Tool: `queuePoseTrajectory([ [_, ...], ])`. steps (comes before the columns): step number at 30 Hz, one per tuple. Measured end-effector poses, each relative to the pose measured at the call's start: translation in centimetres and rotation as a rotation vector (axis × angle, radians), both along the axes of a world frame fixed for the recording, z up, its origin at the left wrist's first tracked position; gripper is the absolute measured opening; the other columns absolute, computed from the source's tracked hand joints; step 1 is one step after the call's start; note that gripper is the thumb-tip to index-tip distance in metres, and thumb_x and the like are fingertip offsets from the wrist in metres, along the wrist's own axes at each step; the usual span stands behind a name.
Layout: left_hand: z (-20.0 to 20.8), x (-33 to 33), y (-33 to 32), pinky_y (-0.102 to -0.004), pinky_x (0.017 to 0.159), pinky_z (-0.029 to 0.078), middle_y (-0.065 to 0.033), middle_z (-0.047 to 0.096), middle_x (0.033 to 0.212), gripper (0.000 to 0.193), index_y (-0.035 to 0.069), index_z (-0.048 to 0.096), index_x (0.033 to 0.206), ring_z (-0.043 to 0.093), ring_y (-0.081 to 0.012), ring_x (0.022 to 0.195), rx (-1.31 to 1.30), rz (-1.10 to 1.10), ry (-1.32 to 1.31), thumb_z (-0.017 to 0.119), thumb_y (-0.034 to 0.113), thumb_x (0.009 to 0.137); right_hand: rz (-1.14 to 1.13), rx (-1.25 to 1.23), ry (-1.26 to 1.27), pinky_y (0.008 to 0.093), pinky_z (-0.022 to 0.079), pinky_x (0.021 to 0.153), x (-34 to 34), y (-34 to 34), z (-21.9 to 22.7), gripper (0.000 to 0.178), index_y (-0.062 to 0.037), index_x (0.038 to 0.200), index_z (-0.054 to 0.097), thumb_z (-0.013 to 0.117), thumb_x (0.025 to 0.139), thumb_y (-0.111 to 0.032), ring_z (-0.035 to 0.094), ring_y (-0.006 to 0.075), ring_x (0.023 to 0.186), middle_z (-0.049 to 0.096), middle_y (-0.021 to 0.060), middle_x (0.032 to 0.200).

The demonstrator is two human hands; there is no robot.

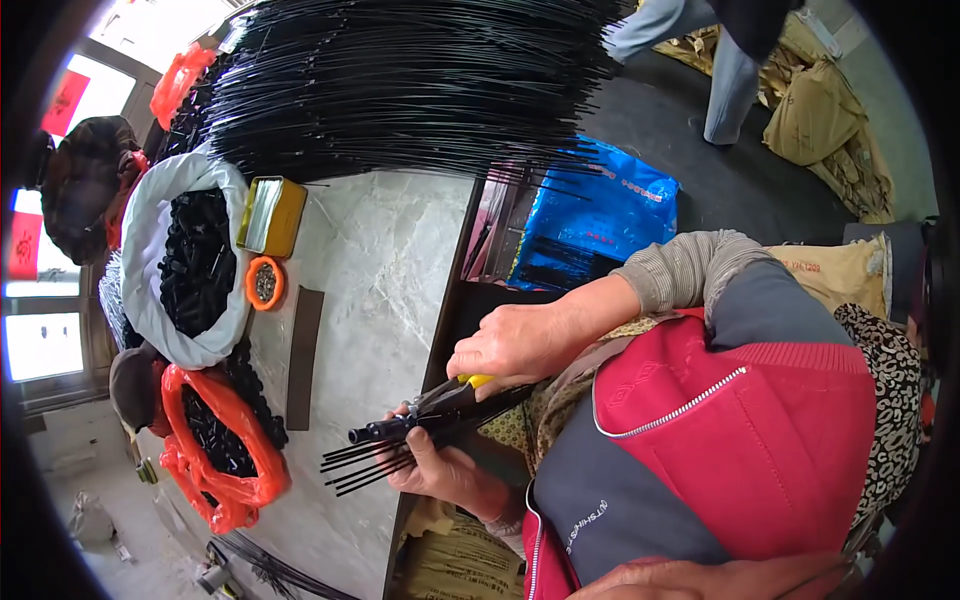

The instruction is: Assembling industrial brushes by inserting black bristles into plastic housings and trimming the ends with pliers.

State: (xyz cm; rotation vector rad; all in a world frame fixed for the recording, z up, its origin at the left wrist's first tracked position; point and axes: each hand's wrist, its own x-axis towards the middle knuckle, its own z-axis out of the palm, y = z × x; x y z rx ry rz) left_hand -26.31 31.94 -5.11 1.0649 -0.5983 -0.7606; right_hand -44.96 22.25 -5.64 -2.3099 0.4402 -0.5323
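Note:
My right hand (pixel 500 345) is closed around a pair of pliers (pixel 470 381) with yellow on the handles. The jaws reach toward black tubular pieces (pixel 378 432) at the ends of some thin black rods. My left hand (pixel 440 468) grips a bundle of these thin black rods (pixel 365 468) from below; their ends spread out past the fingers. Both hands are close together over the table's near edge, in front of my red vest (pixel 680 450). The pliers' tips are partly hidden behind the fingers and tubular pieces, so I cannot tell whether they bite on anything.
A large pile of thin black rods (pixel 400 90) covers the table's far end. Standing on the grey table (pixel 380 270) are a white-lined sack (pixel 140 290) of black tubes, a yellow tin (pixel 285 220), an orange bowl (pixel 277 285) and a red bag (pixel 262 480). A person's legs (pixel 735 90) show behind.

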Motion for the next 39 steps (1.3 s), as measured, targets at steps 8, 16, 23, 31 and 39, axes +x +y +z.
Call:
queuePoseTrajectory([
  [8, 1.4, 0.2, 0.9, -0.0369, 0.086, 0.054, -0.0171, 0.061, 0.112, 0.039, -0.008, 0.054, 0.122, 0.062, -0.0245, 0.098, 0.053, 0.021, -0.078, 0.069, 0.010, 0.090, -0.010, -0.118, -0.040, 0.0393, 0.050, 0.065, 1.5, 0.2, -0.2, 0.044, -0.0056, 0.121, 0.051, 0.063, 0.091, -0.036, 0.064, 0.0272, 0.082, 0.058, 0.0092, 0.091],
  [16, 1.1, -0.4, 0.6, -0.0344, 0.086, 0.053, -0.0123, 0.063, 0.107, 0.041, -0.003, 0.056, 0.123, 0.062, -0.0212, 0.093, 0.053, -0.038, -0.053, 0.071, 0.013, 0.089, -0.060, -0.004, -0.024, 0.0464, 0.054, 0.072, 0.3, 0.4, -0.9, 0.044, -0.0028, 0.118, 0.051, 0.063, 0.091, -0.035, 0.064, 0.0371, 0.088, 0.060, 0.0177, 0.100],
  [23, 1.2, -0.1, 0.8, -0.0355, 0.088, 0.052, -0.0125, 0.062, 0.111, 0.042, 0.000, 0.055, 0.124, 0.061, -0.0219, 0.097, 0.054, -0.060, 0.005, 0.072, 0.014, 0.089, -0.026, -0.009, -0.099, 0.0470, 0.053, 0.072, 0.8, 0.4, -0.5, 0.044, -0.0022, 0.120, 0.050, 0.063, 0.091, -0.033, 0.063, 0.0390, 0.088, 0.058, 0.0189, 0.099],
  [31, 0.3, 0.6, 0.1, -0.0356, 0.082, 0.054, -0.0121, 0.064, 0.100, 0.034, -0.001, 0.057, 0.115, 0.062, -0.0214, 0.087, -0.004, -0.082, -0.019, 0.073, 0.007, 0.087, -0.020, -0.010, -0.071, 0.0439, 0.050, 0.070, -0.4, 0.3, -0.4, 0.053, -0.0026, 0.133, 0.045, 0.063, 0.092, -0.030, 0.061, 0.0343, 0.089, 0.056, 0.0155, 0.099],
  [39, 1.4, 0.0, 0.7, -0.0356, 0.079, 0.055, -0.0121, 0.063, 0.099, 0.033, -0.004, 0.058, 0.113, 0.062, -0.0214, 0.084, -0.026, -0.036, 0.051, 0.074, 0.005, 0.085, 0.013, -0.008, -0.032, 0.0411, 0.049, 0.074, 0.1, 0.7, 0.4, 0.053, -0.0024, 0.137, 0.043, 0.060, 0.095, -0.030, 0.060, 0.0324, 0.094, 0.058, 0.0149, 0.107],
])
